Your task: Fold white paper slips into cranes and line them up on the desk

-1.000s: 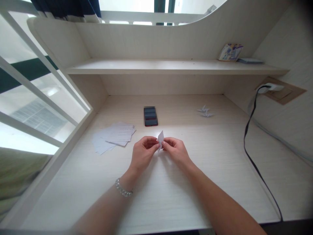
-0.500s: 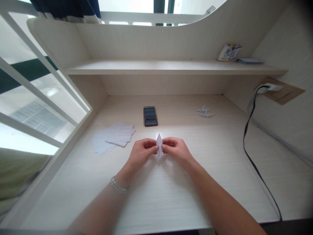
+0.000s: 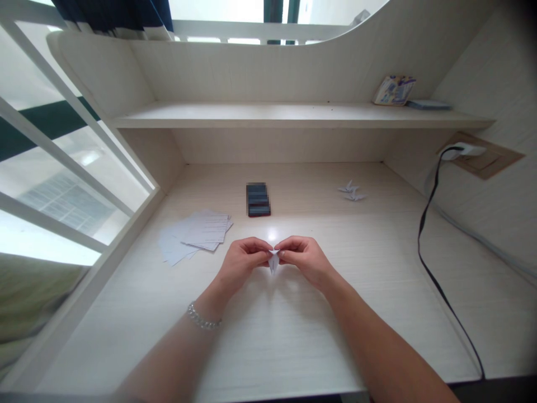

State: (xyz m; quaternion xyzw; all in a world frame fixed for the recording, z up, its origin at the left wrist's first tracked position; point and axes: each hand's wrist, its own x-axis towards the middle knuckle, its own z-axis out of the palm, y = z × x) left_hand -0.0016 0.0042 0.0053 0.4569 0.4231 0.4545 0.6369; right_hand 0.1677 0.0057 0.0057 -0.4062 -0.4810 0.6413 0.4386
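A small piece of folded white paper (image 3: pixel 274 262) is pinched between my two hands, in the middle of the pale desk (image 3: pixel 268 341). My left hand (image 3: pixel 247 257) grips its left side with thumb and fingertips. On the other side my right hand (image 3: pixel 302 257) pinches it in the same way. The paper's lower part narrows to a point that faces me; its top edge is short and folded over. Fingertips cover much of its sides. A bracelet (image 3: pixel 203 317) circles my left wrist.
Loose white paper sheets (image 3: pixel 205 229) lie to the left. A dark phone-like rectangle (image 3: pixel 258 200), blurred out, lies beyond my hands. Small folded paper figures (image 3: pixel 351 191) rest at the back right. A black cable (image 3: pixel 428 263) runs from the wall socket (image 3: pixel 489 158) down the right side.
The folded paper's tall upper point has come down, so its top is now short and folded. My fingertips have drawn closer together at its upper edge.
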